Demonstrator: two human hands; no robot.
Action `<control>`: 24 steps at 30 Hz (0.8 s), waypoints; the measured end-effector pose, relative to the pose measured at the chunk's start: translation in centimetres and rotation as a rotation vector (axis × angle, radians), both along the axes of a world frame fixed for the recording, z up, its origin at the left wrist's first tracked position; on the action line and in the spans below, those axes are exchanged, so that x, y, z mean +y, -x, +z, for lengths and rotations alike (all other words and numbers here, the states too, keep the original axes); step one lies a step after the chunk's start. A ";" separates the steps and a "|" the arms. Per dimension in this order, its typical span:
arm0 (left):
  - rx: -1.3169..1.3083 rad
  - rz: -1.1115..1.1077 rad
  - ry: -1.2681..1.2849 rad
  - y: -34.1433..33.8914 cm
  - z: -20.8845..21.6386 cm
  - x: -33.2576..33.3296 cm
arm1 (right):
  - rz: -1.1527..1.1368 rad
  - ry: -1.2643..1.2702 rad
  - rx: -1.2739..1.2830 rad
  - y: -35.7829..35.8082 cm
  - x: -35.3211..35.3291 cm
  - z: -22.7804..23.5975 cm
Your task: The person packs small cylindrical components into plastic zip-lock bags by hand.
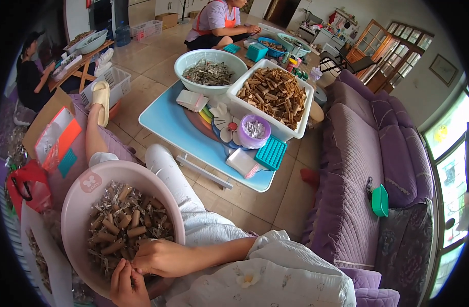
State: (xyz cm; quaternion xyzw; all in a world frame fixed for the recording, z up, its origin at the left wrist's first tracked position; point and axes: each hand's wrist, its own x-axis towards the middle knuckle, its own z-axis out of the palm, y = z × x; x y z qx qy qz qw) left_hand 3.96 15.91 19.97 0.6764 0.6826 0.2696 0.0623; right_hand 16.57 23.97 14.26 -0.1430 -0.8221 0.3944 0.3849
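A pink basin [73, 210] rests by my lap at the left. It holds a heap of short brown cylinders [137, 231], many with twisted clear film about them. My right hand [160, 258] reaches in from the right over the basin's near side, its fingers closed in a pinch. Just below it, my left hand [126, 287] is closed too, its fingertips meeting those of the right. Whatever sits between the fingertips is too small and covered to make out.
Ahead stands a blue folding table [165, 113] bearing a pale green basin [183, 84], a white tub [307, 110] of brown pieces, a purple bowl [268, 134] and a teal grid tray [271, 152]. A purple sofa [354, 204] lines the right. Two people sit farther off.
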 end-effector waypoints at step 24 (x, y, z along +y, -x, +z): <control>0.105 -0.075 -0.168 -1.4 0.7 0.4 | 0.153 0.089 0.000 -1.7 0.8 0.8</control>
